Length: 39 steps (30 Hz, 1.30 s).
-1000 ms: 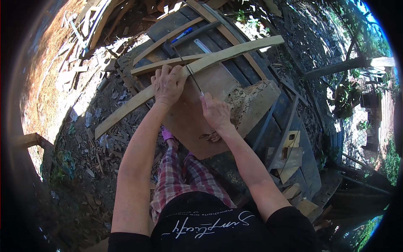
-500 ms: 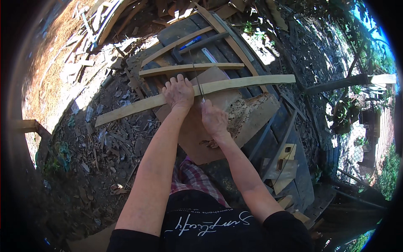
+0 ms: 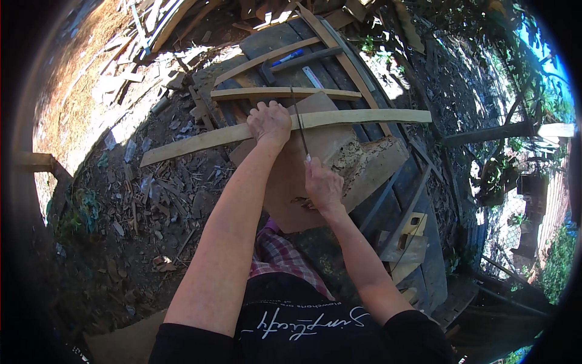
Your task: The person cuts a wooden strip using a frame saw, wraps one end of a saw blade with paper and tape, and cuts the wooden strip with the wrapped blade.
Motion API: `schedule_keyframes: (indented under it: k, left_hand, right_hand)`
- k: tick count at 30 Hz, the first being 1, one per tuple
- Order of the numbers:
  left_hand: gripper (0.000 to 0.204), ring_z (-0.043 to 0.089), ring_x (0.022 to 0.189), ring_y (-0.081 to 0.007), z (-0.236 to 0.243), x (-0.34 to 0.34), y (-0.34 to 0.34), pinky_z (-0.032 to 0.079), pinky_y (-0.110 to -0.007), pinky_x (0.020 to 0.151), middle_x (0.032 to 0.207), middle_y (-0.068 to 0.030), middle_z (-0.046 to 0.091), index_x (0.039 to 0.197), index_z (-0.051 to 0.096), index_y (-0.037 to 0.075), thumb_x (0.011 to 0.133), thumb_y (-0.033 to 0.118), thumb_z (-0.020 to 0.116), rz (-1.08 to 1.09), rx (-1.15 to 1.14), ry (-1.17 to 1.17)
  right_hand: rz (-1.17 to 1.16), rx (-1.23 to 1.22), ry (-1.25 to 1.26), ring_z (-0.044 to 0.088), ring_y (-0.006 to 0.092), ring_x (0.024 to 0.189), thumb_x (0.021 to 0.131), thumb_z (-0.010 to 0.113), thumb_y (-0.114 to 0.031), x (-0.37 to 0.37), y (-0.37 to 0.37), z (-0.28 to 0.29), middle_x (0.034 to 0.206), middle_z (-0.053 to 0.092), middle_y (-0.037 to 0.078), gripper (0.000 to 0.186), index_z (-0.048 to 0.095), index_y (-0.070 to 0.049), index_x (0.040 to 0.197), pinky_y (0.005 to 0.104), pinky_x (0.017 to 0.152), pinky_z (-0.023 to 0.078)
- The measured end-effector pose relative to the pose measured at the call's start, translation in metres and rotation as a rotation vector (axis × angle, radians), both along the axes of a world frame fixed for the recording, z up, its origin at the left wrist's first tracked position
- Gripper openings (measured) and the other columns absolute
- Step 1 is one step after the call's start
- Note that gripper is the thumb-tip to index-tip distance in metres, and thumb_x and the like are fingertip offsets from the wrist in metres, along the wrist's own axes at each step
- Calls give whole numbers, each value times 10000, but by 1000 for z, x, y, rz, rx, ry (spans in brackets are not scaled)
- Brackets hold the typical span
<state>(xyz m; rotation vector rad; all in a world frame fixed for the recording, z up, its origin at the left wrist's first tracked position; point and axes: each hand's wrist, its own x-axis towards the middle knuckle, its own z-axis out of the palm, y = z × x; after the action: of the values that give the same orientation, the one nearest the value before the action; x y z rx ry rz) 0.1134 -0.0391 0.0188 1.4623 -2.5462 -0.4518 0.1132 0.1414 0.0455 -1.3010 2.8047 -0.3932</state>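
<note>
My left hand (image 3: 270, 123) is closed over a long pale wooden strip (image 3: 364, 116) and presses it onto a flat brown board (image 3: 279, 194). Just right of that hand, a thin dark saw blade (image 3: 299, 126) crosses the strip. My right hand (image 3: 324, 187) grips the saw's near end, where a bit of whitish handle shows. The board under the strip has a rough, crumbling hollow on its right side. Whether the blade has cut into the strip is too small to tell.
Beyond the strip, on dark planks, lie a shorter wooden strip (image 3: 285, 93), a hammer (image 3: 309, 59), a blue marker (image 3: 287, 57) and a ruler (image 3: 312, 77). A handsaw with a yellowish handle (image 3: 413, 223) rests at right. Wood scraps (image 3: 163, 200) litter the ground at left.
My right hand has drawn the saw back toward me, so more of the blade shows on the near side of the strip. My left hand keeps its hold; the whole view has shifted slightly.
</note>
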Motion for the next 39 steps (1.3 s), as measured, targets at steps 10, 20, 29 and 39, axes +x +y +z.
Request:
schedule_keyframes:
  k: [10,20,29,39]
  left_hand:
    - [536,638,1017,-366,15,0,-4,480,-469,880,1097,-195,642,1021,709,41,986,385,301,-62,160,-143]
    - [502,669,914,-352,10,2,-11,514,-455,822,1008,-187,672,931,722,46,989,335,315,-226,177,-93]
    - [270,619,909,-217,11,7,-6,498,-396,695,951,-42,648,926,693,101,933,246,466,-288,77,2]
    - [233,598,799,-197,-19,-4,1,465,-372,596,844,-40,622,818,688,122,875,278,524,-221,-18,182]
  right_hand:
    - [2,-77,24,636,378,583,972,481,-290,-16,-25,-4,647,635,161,241,533,-85,856,505,526,486]
    - [-23,2,-7,646,383,608,986,450,-282,-17,-26,-6,686,648,170,248,532,-87,858,503,539,503]
    - [96,-179,29,610,401,696,1005,445,-257,-14,-11,-30,785,624,194,238,585,-76,940,483,570,459]
    - [-65,-40,-219,613,407,796,1010,427,-288,-11,-19,-25,885,649,205,314,643,-62,1041,459,657,484]
